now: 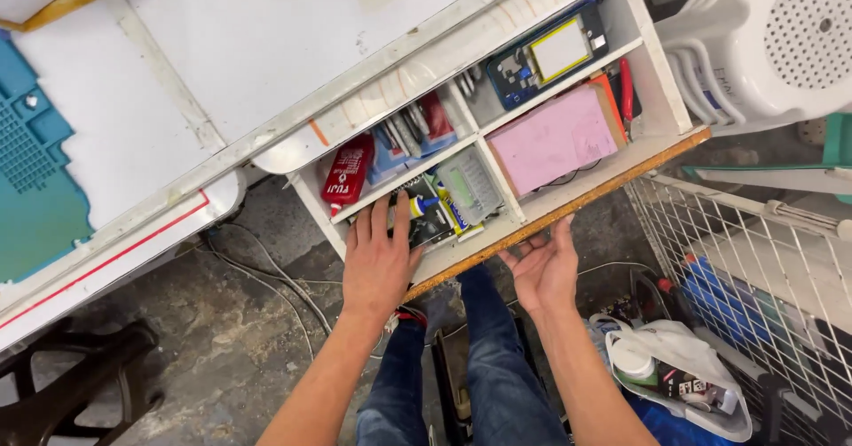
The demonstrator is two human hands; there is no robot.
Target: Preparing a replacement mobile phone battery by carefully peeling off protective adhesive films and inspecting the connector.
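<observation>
I see drawer [568, 205] w/ pink pad [552, 139], red tube [346, 174]; left hand [380, 260] flat inside, right hand [543, 268] cupping front edge, both released.

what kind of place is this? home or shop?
Probably a small electronics repair bench. The left hand reaches into an open divided drawer of tools, glue tubes and a circuit board; a teal work mat lies on the white table; loose cables run over a bare concrete floor.

One drawer [568, 205], two hands, one pink pad [552, 139].
</observation>
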